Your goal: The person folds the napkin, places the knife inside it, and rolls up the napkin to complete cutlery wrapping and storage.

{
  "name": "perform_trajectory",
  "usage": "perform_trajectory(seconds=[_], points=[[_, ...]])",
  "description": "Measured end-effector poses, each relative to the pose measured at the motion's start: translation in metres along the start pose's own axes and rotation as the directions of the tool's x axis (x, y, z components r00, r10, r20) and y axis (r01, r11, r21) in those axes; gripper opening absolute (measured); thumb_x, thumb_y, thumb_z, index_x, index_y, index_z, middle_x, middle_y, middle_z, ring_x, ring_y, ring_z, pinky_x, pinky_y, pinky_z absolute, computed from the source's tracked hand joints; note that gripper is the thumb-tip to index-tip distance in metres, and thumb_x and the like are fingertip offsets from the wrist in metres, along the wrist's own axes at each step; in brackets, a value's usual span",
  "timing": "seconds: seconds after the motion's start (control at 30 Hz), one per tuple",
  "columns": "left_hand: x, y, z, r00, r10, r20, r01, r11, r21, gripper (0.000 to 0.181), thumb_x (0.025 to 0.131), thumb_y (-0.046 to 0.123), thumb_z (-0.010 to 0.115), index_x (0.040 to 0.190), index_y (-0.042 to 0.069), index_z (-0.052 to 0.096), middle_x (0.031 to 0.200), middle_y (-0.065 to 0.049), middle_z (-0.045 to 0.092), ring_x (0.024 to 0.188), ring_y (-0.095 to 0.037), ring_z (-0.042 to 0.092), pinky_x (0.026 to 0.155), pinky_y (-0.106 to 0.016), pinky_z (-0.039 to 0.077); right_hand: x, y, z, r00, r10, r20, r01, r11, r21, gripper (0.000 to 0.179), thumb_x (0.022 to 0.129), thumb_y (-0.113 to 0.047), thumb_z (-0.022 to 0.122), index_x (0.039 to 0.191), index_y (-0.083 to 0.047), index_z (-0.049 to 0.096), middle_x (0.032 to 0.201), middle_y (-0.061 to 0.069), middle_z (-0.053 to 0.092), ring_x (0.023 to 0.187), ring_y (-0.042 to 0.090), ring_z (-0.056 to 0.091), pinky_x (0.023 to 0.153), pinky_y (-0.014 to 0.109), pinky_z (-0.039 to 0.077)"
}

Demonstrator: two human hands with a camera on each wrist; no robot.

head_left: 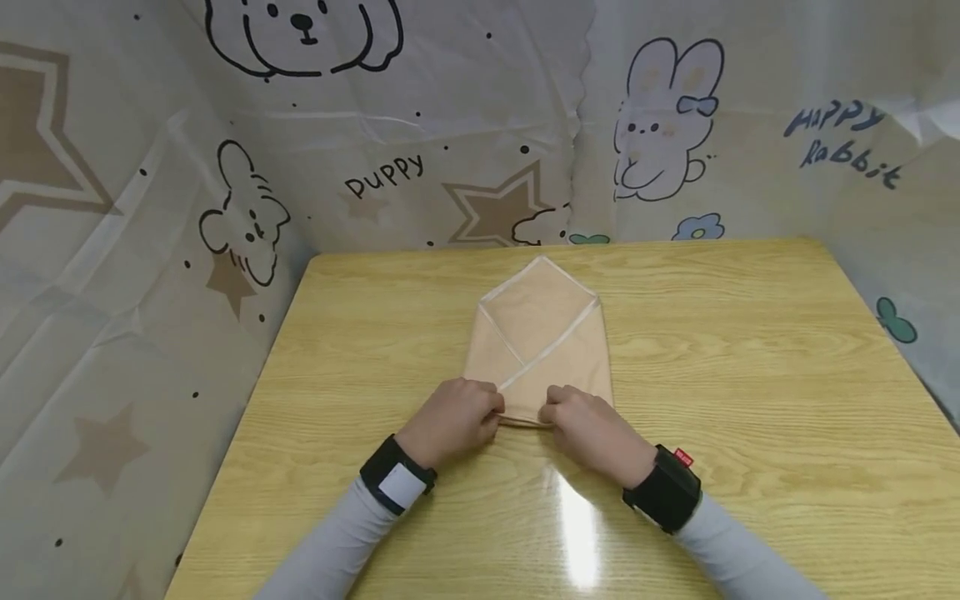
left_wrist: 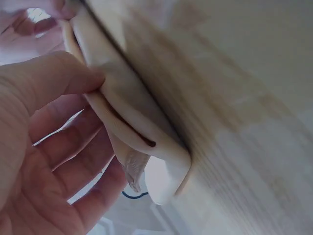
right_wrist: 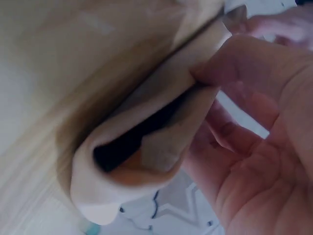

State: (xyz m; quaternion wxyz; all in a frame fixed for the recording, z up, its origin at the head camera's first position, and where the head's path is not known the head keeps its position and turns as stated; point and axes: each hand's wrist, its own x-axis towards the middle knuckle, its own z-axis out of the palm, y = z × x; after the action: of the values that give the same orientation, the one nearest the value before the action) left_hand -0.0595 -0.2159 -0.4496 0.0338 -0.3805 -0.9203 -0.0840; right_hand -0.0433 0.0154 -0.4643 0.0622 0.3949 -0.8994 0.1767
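Note:
A peach cloth [head_left: 543, 342] with white edging lies folded on the table, its far end coming to a point like an envelope flap. My left hand [head_left: 453, 421] pinches the near edge at its left part between thumb and fingers. On the right part of the same edge, my right hand [head_left: 596, 433] has a similar pinch. Up close in the left wrist view, the folded layers of the cloth [left_wrist: 122, 85] bend into a loop at the side. The right wrist view shows the cloth [right_wrist: 83, 183] with a dark hollow between its layers.
The wood-grain table [head_left: 735, 358] extends around the cloth on all sides. Behind it and along the sides hangs a pale curtain [head_left: 465, 100] printed with cartoon animals and stars. Both wrists wear black straps [head_left: 663, 492].

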Motion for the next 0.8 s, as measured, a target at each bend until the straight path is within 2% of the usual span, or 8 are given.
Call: perform_trajectory(seconds=[0.1,0.2,0.27,0.37,0.5,0.63,0.8], points=[[0.002,-0.006,-0.002,0.998,-0.032,0.059,0.038,0.994,-0.1,0.009,0.087,0.016,0.065,0.082,0.017,0.073,0.074,0.009,0.059,0.063,-0.006,0.051,0.058,-0.028,0.049,0.001,0.012,-0.003,0.999,0.021,0.032,-0.025,0.993,0.12,0.021,0.078,0.001,0.066,0.089,-0.013,0.078,0.084,-0.004,0.061,0.073,0.006,0.055,0.061,0.026,0.052],[0.005,-0.011,-0.001,0.995,-0.053,0.086,0.067,0.983,-0.169,0.01,0.089,0.018,0.066,0.086,0.016,0.076,0.076,0.009,0.059,0.066,-0.006,0.052,0.061,-0.028,0.048,0.001,0.02,-0.004,0.997,0.049,0.056,-0.059,0.982,0.182,0.018,0.084,-0.006,0.068,0.096,-0.013,0.079,0.087,-0.006,0.065,0.077,0.004,0.056,0.066,0.025,0.052],[0.007,-0.014,0.001,0.994,-0.062,0.089,0.079,0.977,-0.199,0.01,0.089,0.017,0.067,0.087,0.016,0.077,0.075,0.009,0.06,0.067,-0.006,0.052,0.062,-0.027,0.049,0.0,0.02,-0.004,0.998,0.047,0.037,-0.052,0.988,0.148,0.019,0.085,-0.006,0.068,0.1,-0.012,0.078,0.086,-0.004,0.065,0.078,0.007,0.056,0.066,0.026,0.052],[0.009,-0.016,0.003,0.995,-0.062,0.082,0.079,0.971,-0.224,0.01,0.087,0.014,0.069,0.086,0.016,0.079,0.075,0.009,0.062,0.068,-0.004,0.053,0.062,-0.025,0.05,-0.005,0.012,-0.004,0.999,0.018,-0.038,-0.019,1.0,-0.015,0.026,0.083,-0.004,0.068,0.107,-0.01,0.075,0.09,0.0,0.063,0.081,0.015,0.052,0.065,0.029,0.049],[0.012,-0.017,0.002,0.996,-0.061,0.063,0.075,0.964,-0.254,0.01,0.085,0.012,0.071,0.084,0.016,0.08,0.076,0.008,0.065,0.069,-0.003,0.054,0.061,-0.025,0.05,-0.016,-0.007,-0.007,0.991,-0.032,-0.128,0.015,0.991,-0.132,0.024,0.076,0.002,0.068,0.099,-0.006,0.072,0.091,0.004,0.06,0.08,0.019,0.05,0.064,0.03,0.048],[0.016,-0.017,0.0,0.997,-0.061,0.051,0.072,0.965,-0.252,0.01,0.083,0.011,0.072,0.08,0.016,0.08,0.073,0.008,0.065,0.067,-0.005,0.053,0.06,-0.025,0.049,-0.025,-0.018,-0.004,0.992,-0.009,-0.126,-0.006,0.993,-0.119,0.018,0.075,0.007,0.063,0.086,-0.005,0.071,0.089,0.003,0.062,0.08,0.016,0.053,0.065,0.027,0.052],[0.017,-0.015,0.001,0.989,-0.115,0.093,0.135,0.961,-0.24,0.004,0.084,0.014,0.072,0.08,0.016,0.072,0.072,0.009,0.061,0.067,-0.005,0.053,0.061,-0.023,0.048,-0.033,-0.017,0.002,0.993,0.069,-0.099,-0.079,0.992,-0.098,0.033,0.076,0.008,0.063,0.107,0.002,0.072,0.108,0.009,0.064,0.096,0.021,0.056,0.071,0.029,0.056]])
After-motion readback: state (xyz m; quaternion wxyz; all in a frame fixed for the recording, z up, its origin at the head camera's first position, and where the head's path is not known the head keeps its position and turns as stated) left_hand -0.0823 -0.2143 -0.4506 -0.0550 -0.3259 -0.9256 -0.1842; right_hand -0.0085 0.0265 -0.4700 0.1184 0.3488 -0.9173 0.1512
